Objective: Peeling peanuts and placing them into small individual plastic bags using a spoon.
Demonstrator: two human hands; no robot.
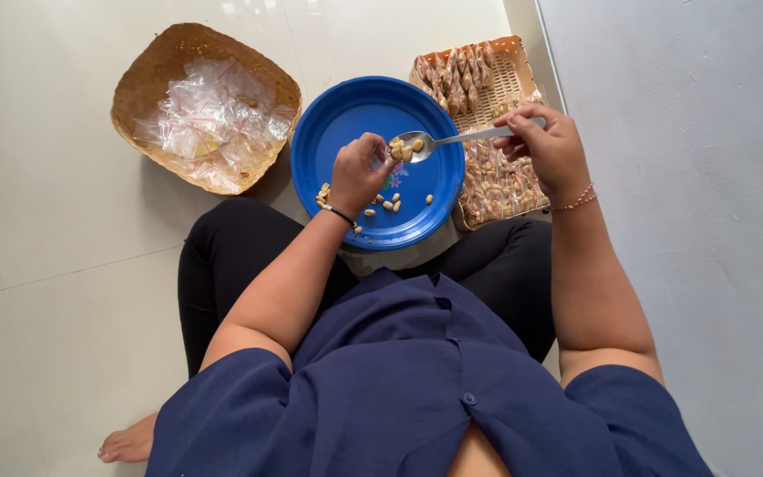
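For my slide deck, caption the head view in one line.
Right hand holds a spoon of peanuts at the left hand above a blue plate.

The spoon (pixel 452 140) is polished metal, its bowl bright and reflective. The round plate (pixel 346 115) looks like smooth blue plastic with a slight sheen. The round basket (pixel 147 79) is woven of tan, matt, rough-textured fibre; the bags (pixel 214 119) in it are thin clear plastic, crinkled and glossy. The rectangular tray (pixel 509 75) is also woven, pale and coarse. The floor (pixel 46 221) is smooth, pale tile with a soft gloss.
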